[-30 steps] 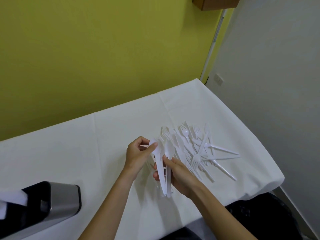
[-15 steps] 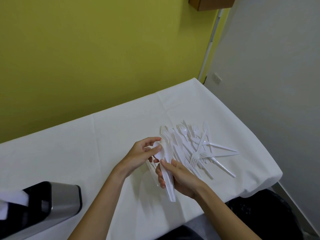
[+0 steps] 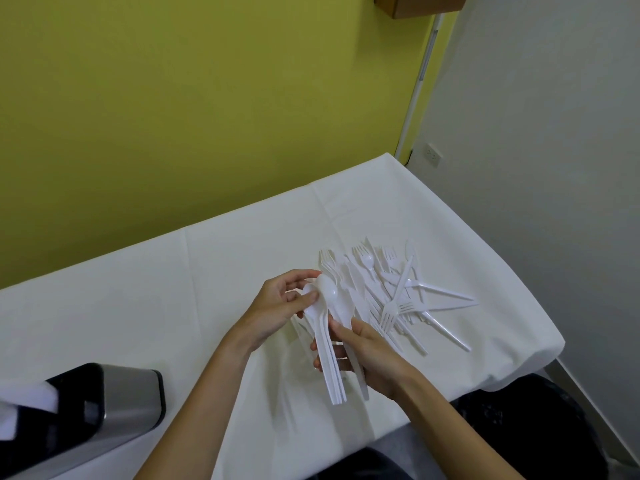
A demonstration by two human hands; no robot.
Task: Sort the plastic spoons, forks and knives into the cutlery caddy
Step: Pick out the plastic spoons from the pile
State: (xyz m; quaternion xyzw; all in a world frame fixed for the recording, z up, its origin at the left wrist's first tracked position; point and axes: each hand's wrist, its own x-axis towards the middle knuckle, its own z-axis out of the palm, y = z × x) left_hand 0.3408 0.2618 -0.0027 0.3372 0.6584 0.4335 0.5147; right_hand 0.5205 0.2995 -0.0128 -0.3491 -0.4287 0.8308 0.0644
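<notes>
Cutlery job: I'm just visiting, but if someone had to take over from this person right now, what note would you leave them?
The left hand pinches the bowl ends of the spoons.
The right hand grips the same spoons by their handles, above the cloth.
The pile of forks and knives lies loose on the cloth, right of the hands.
The caddy stands at the near left; something white shows in it, unclear what.
Done: spoons gathered.
Left: put them in the caddy, then sort the pile.
</notes>
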